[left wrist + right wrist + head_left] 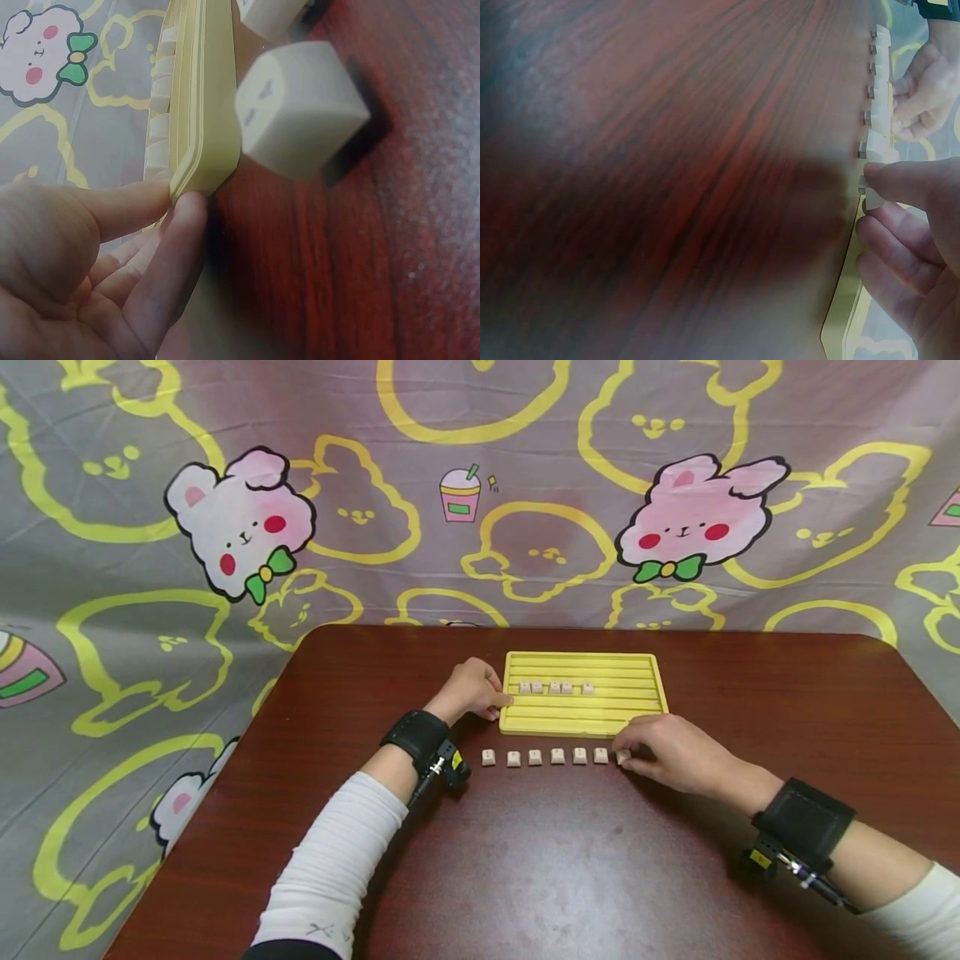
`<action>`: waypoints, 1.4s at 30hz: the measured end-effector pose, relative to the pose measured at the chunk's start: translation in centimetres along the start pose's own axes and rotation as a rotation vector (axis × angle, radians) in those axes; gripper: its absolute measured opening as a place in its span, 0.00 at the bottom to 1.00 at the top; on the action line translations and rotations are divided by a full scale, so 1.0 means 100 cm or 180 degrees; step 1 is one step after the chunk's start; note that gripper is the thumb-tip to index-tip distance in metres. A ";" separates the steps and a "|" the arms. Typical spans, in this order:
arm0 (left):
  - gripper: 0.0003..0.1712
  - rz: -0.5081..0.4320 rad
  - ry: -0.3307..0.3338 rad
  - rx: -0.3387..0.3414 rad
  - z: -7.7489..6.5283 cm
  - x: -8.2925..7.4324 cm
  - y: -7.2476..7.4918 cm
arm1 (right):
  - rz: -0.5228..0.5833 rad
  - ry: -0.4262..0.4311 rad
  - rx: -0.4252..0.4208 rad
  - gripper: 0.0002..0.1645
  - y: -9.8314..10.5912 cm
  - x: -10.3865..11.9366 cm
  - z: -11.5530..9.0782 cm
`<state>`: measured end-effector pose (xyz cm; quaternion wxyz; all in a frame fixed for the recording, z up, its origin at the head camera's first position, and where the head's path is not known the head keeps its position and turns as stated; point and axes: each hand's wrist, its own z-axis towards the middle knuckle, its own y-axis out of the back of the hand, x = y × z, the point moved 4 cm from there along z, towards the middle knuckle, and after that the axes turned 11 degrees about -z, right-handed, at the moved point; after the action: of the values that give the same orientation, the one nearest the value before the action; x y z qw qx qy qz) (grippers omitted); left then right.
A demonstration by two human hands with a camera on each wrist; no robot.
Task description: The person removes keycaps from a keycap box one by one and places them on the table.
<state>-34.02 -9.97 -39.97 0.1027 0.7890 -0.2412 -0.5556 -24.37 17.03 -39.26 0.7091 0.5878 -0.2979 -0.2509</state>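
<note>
A yellow ridged tray (pixel 570 713) lies on the table, with several white keycaps (pixel 555 687) standing in one of its grooves. My left hand (pixel 472 687) holds the tray's left edge; in the left wrist view the thumb (pixel 135 210) and index finger pinch its corner. In front of the tray runs a row of several white keycaps (pixel 557 756) with dark marks on top. At the row's right end, my right hand (pixel 671 752) pinches a keycap (pixel 874 199) between thumb and fingers. That keycap is partly hidden by the fingers, beside the tray's front right corner.
The dark red-brown wooden table (pixel 570 877) stretches around the tray and toward me. Behind its far edge hangs a cloth (pixel 525 577) printed with cartoon animals. In the left wrist view, one loose keycap (pixel 304 109) stands close to the tray's side.
</note>
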 end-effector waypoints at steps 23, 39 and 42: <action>0.11 0.0015 -0.0018 0.0033 -0.002 0.000 0.000 | -0.0010 -0.0065 0.0058 0.09 -0.004 0.000 0.000; 0.11 0.0036 -0.0041 0.0001 -0.001 0.001 0.000 | -0.0021 -0.0107 0.0086 0.09 -0.005 0.001 0.001; 0.10 0.0019 -0.0046 -0.0010 -0.001 0.001 0.000 | -0.0014 -0.0122 0.0107 0.10 -0.005 0.001 0.001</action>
<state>-33.91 -10.02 -40.00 0.1039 0.7841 -0.2434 -0.5614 -24.38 16.82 -39.72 0.6928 0.5953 -0.3142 -0.2586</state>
